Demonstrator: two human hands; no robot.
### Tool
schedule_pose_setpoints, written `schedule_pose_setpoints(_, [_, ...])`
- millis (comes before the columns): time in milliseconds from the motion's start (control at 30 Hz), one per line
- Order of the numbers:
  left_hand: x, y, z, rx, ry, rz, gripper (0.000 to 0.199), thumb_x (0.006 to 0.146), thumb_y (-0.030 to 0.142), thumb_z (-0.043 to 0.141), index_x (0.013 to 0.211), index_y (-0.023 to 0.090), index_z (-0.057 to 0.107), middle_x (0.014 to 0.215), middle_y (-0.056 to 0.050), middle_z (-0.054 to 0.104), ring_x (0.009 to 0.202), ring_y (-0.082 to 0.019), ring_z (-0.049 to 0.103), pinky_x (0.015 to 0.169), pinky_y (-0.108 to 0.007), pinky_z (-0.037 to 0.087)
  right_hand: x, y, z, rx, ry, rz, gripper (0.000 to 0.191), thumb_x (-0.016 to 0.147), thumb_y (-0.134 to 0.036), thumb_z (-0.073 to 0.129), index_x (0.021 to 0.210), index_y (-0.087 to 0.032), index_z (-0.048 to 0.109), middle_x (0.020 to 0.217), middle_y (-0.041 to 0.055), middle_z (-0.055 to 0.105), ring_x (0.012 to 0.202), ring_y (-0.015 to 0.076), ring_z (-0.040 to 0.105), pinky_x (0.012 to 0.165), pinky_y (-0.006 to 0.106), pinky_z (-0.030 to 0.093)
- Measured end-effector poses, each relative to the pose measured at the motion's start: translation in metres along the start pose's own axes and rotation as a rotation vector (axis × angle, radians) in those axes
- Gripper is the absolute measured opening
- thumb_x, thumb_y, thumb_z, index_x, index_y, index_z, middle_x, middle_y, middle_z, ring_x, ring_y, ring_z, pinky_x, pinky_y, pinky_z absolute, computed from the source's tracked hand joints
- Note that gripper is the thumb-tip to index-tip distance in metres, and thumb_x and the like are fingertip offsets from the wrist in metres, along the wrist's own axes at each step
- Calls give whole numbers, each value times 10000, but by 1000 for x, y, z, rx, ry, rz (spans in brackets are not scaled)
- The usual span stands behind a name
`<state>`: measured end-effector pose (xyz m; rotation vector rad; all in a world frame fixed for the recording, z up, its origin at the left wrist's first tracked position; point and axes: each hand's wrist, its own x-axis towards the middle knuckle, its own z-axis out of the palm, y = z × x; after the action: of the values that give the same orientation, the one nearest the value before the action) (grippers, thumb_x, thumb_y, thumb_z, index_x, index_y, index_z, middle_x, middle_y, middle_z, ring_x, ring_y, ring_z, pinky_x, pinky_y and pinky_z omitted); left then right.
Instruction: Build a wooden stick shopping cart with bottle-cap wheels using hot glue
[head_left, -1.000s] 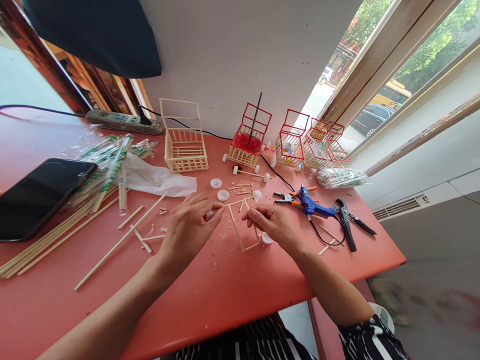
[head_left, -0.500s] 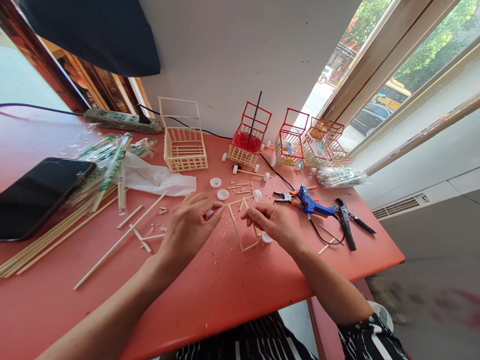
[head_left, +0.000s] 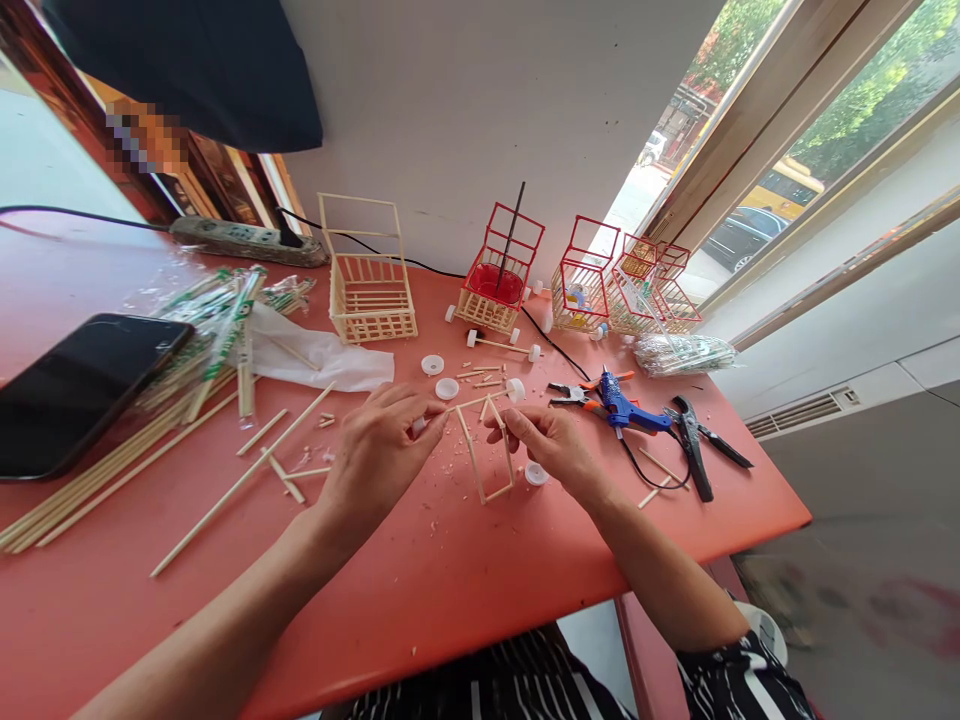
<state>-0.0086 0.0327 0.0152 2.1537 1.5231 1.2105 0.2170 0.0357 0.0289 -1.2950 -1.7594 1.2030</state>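
My left hand [head_left: 390, 440] is pinched around the left end of a thin wooden axle [head_left: 474, 402], where a white wheel partly shows between the fingers. A second white wheel [head_left: 515, 390] sits on the axle's other end. Hanging from the axle area is a small wooden stick frame [head_left: 472, 455], tilted toward me. My right hand [head_left: 544, 440] holds the frame's right side stick between thumb and fingers. Just below that hand a white cap [head_left: 535, 474] lies on the table. Short cut sticks [head_left: 484, 377] and white caps [head_left: 446, 389] lie beyond both hands.
Stick carts [head_left: 371, 295] stand along the wall. A blue glue gun [head_left: 626, 408], pliers [head_left: 574, 393] and black cutters [head_left: 694, 445] lie at the right. To the left are a phone [head_left: 90, 390], long sticks [head_left: 240, 485] and wrapped chopsticks [head_left: 232, 340]. A power strip [head_left: 240, 240] sits behind.
The fingers of my right hand have shifted slightly on the frame's side stick, and the frame's lower end has moved a little to the left. My left hand stays in place.
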Motion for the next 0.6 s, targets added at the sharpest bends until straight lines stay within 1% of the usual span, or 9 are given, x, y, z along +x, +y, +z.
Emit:
schedule_pose_setpoints(133, [0, -2, 1, 2, 12, 21, 219, 909, 286, 556, 775, 228, 718, 745, -18, 680, 760, -192, 624, 724, -301, 476, -5, 0, -8, -64, 15, 9, 571, 963, -667, 511, 897, -169, 781, 932, 89, 788, 737, 161, 687, 701, 273, 522])
schedule_pose_setpoints(233, [0, -2, 1, 14, 18, 22, 212, 907, 281, 565, 771, 227, 718, 740, -16, 679, 770, -192, 630, 714, -293, 469, -11, -5, -16, -127, 36, -2, 504, 985, -594, 519, 888, -171, 777, 921, 84, 787, 742, 165, 697, 698, 275, 523])
schedule_pose_setpoints(367, [0, -2, 1, 18, 24, 32, 203, 901, 258, 566, 766, 231, 715, 719, -11, 667, 755, -188, 627, 726, -287, 473, -17, -16, -24, -185, 40, -2, 406, 1005, -477, 520, 890, -177, 768, 938, 70, 790, 800, 174, 698, 722, 280, 513])
schedule_pose_setpoints(500, [0, -3, 2, 18, 25, 39, 203, 903, 245, 568, 760, 227, 711, 752, -15, 688, 780, -190, 635, 731, -285, 469, -18, -20, -24, -286, 62, 13, 309, 984, -427, 582, 931, -193, 776, 955, 45, 789, 842, 170, 689, 695, 267, 465])
schedule_pose_setpoints(600, [0, -4, 1, 19, 16, 38, 200, 906, 246, 572, 770, 223, 717, 751, -16, 689, 783, -190, 633, 728, -286, 464, -16, -16, -22, -300, 62, 31, 253, 944, -411, 654, 998, -199, 781, 953, 37, 786, 780, 147, 665, 645, 253, 443])
